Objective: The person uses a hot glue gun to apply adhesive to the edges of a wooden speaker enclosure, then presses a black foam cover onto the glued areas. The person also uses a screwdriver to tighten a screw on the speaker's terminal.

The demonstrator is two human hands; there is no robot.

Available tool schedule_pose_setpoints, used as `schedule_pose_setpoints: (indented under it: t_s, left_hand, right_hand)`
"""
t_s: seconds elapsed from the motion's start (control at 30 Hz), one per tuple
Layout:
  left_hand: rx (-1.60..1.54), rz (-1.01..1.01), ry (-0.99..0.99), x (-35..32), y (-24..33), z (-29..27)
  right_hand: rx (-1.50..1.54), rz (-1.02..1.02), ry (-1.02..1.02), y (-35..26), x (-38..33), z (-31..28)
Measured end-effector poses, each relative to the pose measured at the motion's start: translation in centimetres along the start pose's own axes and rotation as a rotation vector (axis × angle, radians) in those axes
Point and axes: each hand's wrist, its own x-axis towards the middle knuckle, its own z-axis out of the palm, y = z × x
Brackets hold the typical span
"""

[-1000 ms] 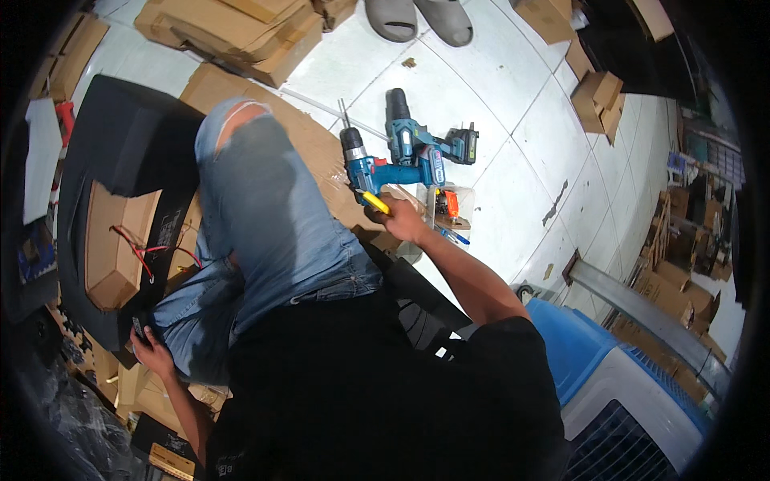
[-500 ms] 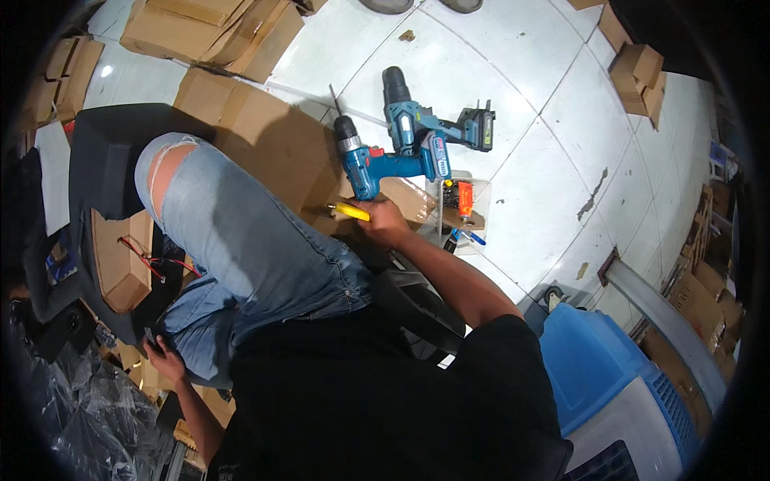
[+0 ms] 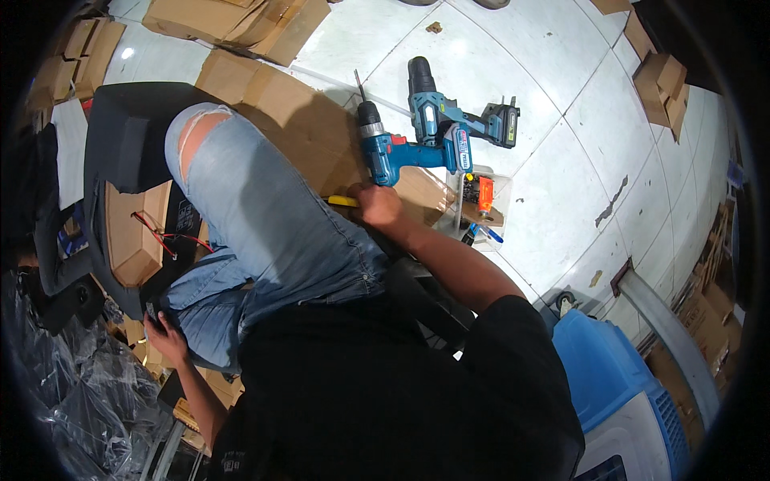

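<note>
1. Hands first: the right hand (image 3: pixel 378 205) sits just above the middle of the frame, fingers curled shut round a slim yellow-handled tool (image 3: pixel 343 201), whose yellow end sticks out to the left against the jeans-clad knee (image 3: pixel 265 216).
2. That tool looks light and rigid (a screwdriver or marker, I cannot tell which); its smooth grip is best pinched along the shaft, near the middle, as it is now.
3. Left hand (image 3: pixel 164 333), lower left of the frame, rests on a small dark object (image 3: pixel 152 314) at the edge of the black panel (image 3: pixel 132 136); whether the fingers actually close on it I cannot tell.
4. Just above the right hand lies a blue cordless drill (image 3: pixel 385 152) with a bit in its chuck, on flattened cardboard (image 3: pixel 289 112); a second blue drill (image 3: pixel 449 124) lies beside it on the white tiled floor (image 3: pixel 553 120). Both look heavy and hard, best taken by the pistol grip.
5. Right of the hand stands a clear plastic box (image 3: pixel 481 200) of small parts, one orange.
6. Farther out: red wires (image 3: pixel 164 236) on a brown board at left, cardboard boxes (image 3: pixel 241 20) along the top, crinkled plastic wrap (image 3: pixel 72 393) lower left, a blue crate (image 3: pixel 618 393) lower right.
</note>
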Motion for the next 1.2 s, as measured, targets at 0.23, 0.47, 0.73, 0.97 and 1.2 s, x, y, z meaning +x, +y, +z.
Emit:
schedule_pose_setpoints:
  t_s: [0.23, 0.47, 0.73, 0.97, 1.2]
  left_hand:
    - [0.003, -0.040, 0.000, 0.1, -0.2, 1.6]
    - [-0.023, -0.034, 0.029, -0.2, -1.4, 2.4]
    - [-0.006, -0.087, 0.034, -0.9, -3.5, 4.0]
    - [-0.050, -0.120, 0.057, -0.8, -4.3, 4.6]
    - [-0.075, -0.117, 0.093, -1.3, -4.8, 4.9]
  right_hand:
    - [-0.076, -0.131, -0.041, 0.4, 0.6, 0.6]
    - [-0.319, -0.080, -0.266, -1.5, 1.7, -1.9]
    - [1.251, 0.474, 0.032, -4.4, -0.2, -12.1]
    - [1.656, 0.473, 0.247, -12.7, -0.7, -17.5]
    - [1.683, 0.635, 0.232, -18.8, 0.5, -17.6]
